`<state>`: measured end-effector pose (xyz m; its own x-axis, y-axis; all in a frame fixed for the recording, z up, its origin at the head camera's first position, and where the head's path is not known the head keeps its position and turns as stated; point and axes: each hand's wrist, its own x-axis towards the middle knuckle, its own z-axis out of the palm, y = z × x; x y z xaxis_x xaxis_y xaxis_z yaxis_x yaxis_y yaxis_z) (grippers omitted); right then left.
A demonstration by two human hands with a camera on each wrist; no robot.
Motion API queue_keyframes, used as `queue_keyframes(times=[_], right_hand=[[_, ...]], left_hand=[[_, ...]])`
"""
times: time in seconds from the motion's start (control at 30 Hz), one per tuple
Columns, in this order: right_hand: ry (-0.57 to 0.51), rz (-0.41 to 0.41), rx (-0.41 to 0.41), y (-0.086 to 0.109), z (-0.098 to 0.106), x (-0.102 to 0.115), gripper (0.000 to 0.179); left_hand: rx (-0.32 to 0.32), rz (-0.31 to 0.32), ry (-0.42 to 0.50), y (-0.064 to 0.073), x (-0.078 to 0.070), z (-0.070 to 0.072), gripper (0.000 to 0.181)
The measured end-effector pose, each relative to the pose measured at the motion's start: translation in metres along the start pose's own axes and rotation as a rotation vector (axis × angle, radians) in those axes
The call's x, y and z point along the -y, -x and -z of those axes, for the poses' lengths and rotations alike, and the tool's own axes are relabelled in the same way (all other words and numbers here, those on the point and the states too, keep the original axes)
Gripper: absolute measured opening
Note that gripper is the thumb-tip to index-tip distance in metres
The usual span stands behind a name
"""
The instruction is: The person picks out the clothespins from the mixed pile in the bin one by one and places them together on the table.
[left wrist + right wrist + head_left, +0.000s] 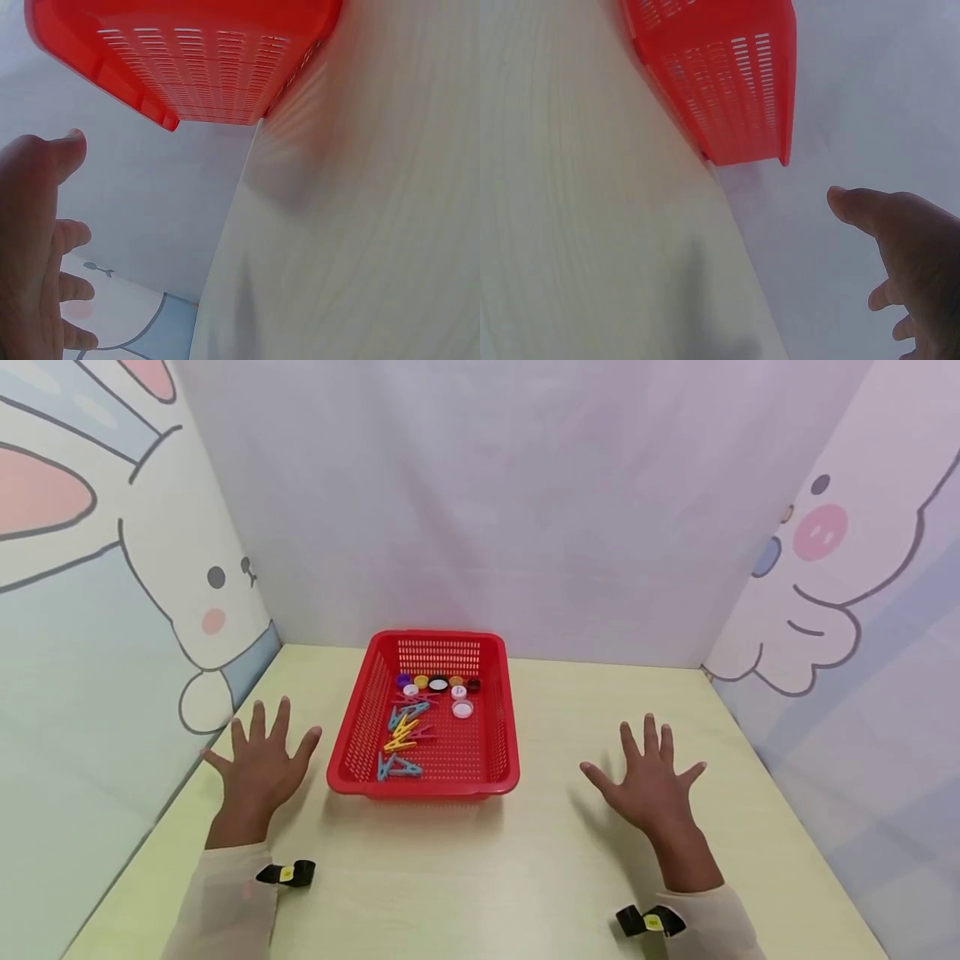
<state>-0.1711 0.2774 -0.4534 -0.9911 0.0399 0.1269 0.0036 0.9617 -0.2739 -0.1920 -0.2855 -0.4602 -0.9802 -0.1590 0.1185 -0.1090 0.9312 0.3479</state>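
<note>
A red plastic basket with slotted walls stands on the pale table, left of the middle. Inside it, several clothespins lie on the left: blue ones, yellow ones and pink ones. Several bottle caps in purple, yellow, black, orange and white sit toward its back, along with a clear pinkish cap. My left hand hovers left of the basket, fingers spread, holding nothing. To the right, apart from the basket, my right hand is likewise spread above the table and holds nothing.
The light wood table is bounded by a pale back curtain and side panels with cartoon animals, a rabbit on the left. Black straps with small cameras are worn on both sleeves.
</note>
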Motion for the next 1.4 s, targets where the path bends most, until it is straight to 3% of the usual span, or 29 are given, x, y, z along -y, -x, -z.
queue_keyframes(times=[0.2, 0.5, 0.6, 0.73, 0.93, 1.07, 1.23, 1.4], right_hand=[[0.011, 0.032, 0.006, -0.006, 0.009, 0.009, 0.111], [0.034, 0.090, 0.002, -0.016, 0.023, 0.026, 0.104], [0.005, 0.105, 0.011, -0.022, 0.028, 0.036, 0.103], [-0.041, 0.132, -0.005, -0.032, 0.034, 0.047, 0.099], [-0.149, 0.163, -0.008, -0.047, 0.040, 0.066, 0.092], [-0.241, 0.189, -0.038, -0.058, 0.040, 0.081, 0.086], [-0.271, 0.201, -0.076, -0.068, 0.039, 0.110, 0.086], [-0.327, 0.234, -0.055, -0.076, 0.035, 0.144, 0.090]], left_hand=[[0.007, -0.035, 0.098, 0.001, -0.005, -0.001, 0.090], [0.107, -0.166, 0.429, 0.003, -0.017, 0.000, 0.086], [0.134, -0.231, 0.556, 0.005, -0.020, 0.000, 0.085], [0.198, -0.306, 0.659, 0.006, -0.026, -0.004, 0.089], [0.271, -0.333, 0.689, 0.007, -0.030, -0.009, 0.096], [0.312, -0.301, 0.704, 0.009, -0.032, -0.009, 0.100], [0.367, -0.252, 0.723, 0.010, -0.035, -0.010, 0.108], [0.379, -0.249, 0.725, 0.006, -0.034, -0.013, 0.113]])
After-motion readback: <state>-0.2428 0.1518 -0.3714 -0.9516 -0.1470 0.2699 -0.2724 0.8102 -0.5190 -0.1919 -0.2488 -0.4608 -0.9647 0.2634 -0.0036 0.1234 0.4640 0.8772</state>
